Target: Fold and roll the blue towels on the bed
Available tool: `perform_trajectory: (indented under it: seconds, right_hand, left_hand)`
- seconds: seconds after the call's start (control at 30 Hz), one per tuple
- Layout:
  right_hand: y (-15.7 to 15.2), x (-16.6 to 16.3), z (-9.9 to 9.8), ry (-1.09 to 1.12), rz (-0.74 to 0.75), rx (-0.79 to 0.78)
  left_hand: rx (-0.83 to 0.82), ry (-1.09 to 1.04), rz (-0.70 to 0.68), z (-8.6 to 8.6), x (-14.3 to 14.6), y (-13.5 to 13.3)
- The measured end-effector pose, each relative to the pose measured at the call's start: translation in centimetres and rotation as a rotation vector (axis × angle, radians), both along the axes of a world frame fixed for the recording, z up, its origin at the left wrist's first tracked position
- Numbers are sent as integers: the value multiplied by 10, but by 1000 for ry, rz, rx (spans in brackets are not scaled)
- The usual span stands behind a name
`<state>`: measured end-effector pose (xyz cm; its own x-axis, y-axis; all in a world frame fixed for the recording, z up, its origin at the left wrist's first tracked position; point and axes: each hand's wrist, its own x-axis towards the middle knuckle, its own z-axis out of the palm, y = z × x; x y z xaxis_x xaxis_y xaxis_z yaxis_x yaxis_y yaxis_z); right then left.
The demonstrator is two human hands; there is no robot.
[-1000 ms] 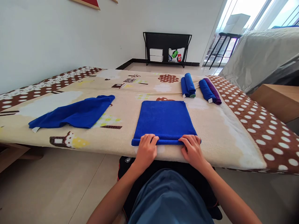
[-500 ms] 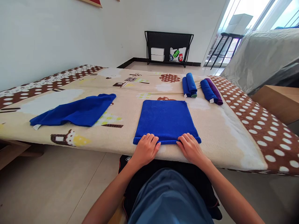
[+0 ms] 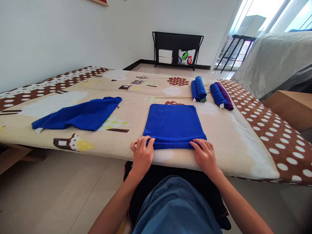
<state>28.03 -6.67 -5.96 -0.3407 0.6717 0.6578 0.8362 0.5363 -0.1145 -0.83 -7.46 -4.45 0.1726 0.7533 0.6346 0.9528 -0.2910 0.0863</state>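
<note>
A blue towel [image 3: 175, 122] lies flat in front of me, its near edge turned over into a narrow roll. My left hand [image 3: 143, 152] is closed on the left end of that roll, thumb and fingers pinching it. At the right end, my right hand [image 3: 205, 155] grips the roll the same way. To the left a second blue towel [image 3: 80, 113] lies loosely spread, with a white tag at its near corner. Farther back on the right are rolled blue towels [image 3: 198, 89], and beside them a blue roll [image 3: 217, 94] against a purple roll [image 3: 224, 94].
Everything lies on a cream patterned blanket [image 3: 136, 120] with a brown polka-dot border [image 3: 275, 139]. Its near edge drops off just before my lap. A cardboard box [image 3: 290, 107] stands at the right. Beyond the far edge is a black rack [image 3: 177, 42] by the wall.
Both hands have moved outward along the towel's near edge, from inside it to its two ends. The rolled strip now shows between them. The other towels stay in place.
</note>
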Motion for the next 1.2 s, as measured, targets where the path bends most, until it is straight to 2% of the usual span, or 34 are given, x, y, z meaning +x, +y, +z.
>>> perform_trajectory:
  seconds: [0.1,0.2,0.3,0.43,0.5,0.57,0.6,0.7,0.77,0.87,1.0,1.1,1.17,1.2]
  right_hand:
    - [-1,-36,-5,97,185,-33]
    - [2,-53,-6,155,240,-74]
    - [3,-37,-5,100,185,-103]
    - [-2,5,-5,35,8,-100]
    - [-4,14,-5,24,-68,-93]
    - [-5,7,-4,35,-104,-70]
    - [-5,-2,-3,43,-89,-58]
    - [-5,-38,2,39,96,-91]
    - [-4,-56,6,19,205,-154]
    - [0,-57,9,-10,155,-199]
    - [6,-15,6,-35,-79,-197]
    - [7,8,5,-52,-197,-204]
    - [5,6,7,-63,-232,-190]
    - [5,-1,9,-69,-222,-182]
  left_hand:
    - [26,-32,-229,-5,36,4]
    - [3,-60,-390,-12,58,10]
    - [-26,-46,-356,-15,42,12]
    - [-86,-3,-185,-12,-6,7]
    - [-64,-9,-99,-11,-18,3]
    - [-24,-16,-58,-11,-13,1]
    - [-10,-9,-84,-10,-5,0]
    - [-22,26,-302,-9,30,-1]
    - [-57,22,-384,-7,50,2]
    - [-132,0,-305,-5,53,7]
    - [-168,-5,-86,-4,20,10]
    - [-172,-24,72,-4,3,7]
    - [-165,-28,112,-3,6,5]
    - [-162,-24,90,-2,13,3]
